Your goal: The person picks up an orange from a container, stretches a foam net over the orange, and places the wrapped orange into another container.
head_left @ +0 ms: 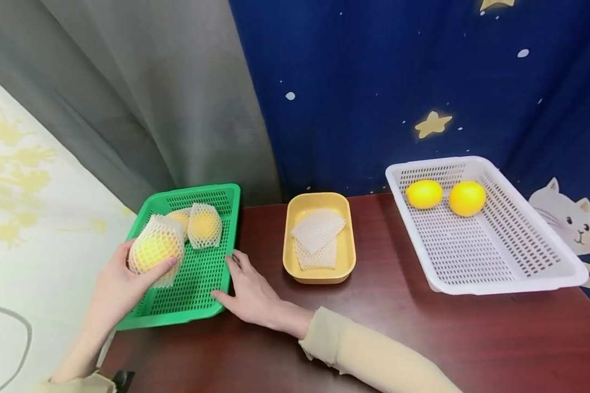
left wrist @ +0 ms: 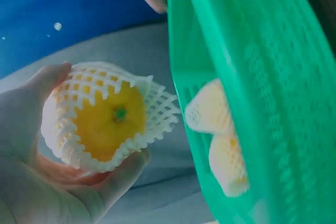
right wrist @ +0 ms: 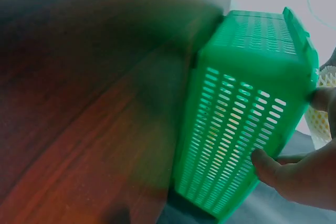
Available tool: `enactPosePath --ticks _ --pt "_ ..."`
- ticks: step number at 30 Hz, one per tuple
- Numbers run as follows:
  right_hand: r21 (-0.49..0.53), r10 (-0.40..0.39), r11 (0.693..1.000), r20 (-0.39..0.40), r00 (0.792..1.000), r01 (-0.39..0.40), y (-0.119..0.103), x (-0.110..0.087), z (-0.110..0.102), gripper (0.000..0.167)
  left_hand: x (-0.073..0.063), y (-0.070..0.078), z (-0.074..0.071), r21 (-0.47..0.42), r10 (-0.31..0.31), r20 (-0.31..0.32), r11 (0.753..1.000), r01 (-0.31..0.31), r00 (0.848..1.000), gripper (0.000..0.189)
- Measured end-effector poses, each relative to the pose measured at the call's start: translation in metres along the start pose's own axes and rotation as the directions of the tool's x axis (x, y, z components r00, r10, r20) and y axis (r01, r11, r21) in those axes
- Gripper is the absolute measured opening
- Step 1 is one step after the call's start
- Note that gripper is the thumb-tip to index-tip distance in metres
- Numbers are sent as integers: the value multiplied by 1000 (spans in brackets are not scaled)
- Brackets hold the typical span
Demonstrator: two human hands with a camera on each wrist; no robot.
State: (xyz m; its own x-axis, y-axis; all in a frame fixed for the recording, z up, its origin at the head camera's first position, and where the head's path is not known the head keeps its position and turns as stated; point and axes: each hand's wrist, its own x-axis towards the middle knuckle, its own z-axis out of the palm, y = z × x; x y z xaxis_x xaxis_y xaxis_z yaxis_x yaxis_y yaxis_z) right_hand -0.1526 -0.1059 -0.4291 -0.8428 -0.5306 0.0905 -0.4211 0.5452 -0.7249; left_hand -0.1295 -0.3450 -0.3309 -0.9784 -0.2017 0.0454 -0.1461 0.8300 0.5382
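Observation:
My left hand (head_left: 123, 284) holds a yellow lemon (left wrist: 107, 121) in a white foam net sleeve over the left part of the green basket (head_left: 192, 292). Thumb and fingers curl round the sleeve (left wrist: 68, 153), whose open end leaves the lemon's green stem spot showing. Two more netted fruits (head_left: 204, 225) lie in the back of that basket, one partly behind the other. On the basket's right side my right hand (head_left: 251, 295) grips the rim, with one digit over the edge and others against the slotted outer wall (right wrist: 231, 129).
A yellow tray (head_left: 319, 277) with flat white foam nets (head_left: 318, 232) stands mid-table. To the right, a white basket (head_left: 501, 286) holds two bare lemons (head_left: 424, 194). Curtains (head_left: 344, 109) hang right behind the dark red table (head_left: 373, 322).

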Motion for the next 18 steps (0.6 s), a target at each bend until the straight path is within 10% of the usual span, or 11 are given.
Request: enactPosePath --ticks 9,18 --pt "-40 -16 999 7 1000 16 5 -3 -4 78 55 -4 -11 201 105 215 968 -149 971 100" --pt "-104 -51 993 53 997 56 0 0 -2 77 87 -25 0 428 96 485 841 -332 869 102"
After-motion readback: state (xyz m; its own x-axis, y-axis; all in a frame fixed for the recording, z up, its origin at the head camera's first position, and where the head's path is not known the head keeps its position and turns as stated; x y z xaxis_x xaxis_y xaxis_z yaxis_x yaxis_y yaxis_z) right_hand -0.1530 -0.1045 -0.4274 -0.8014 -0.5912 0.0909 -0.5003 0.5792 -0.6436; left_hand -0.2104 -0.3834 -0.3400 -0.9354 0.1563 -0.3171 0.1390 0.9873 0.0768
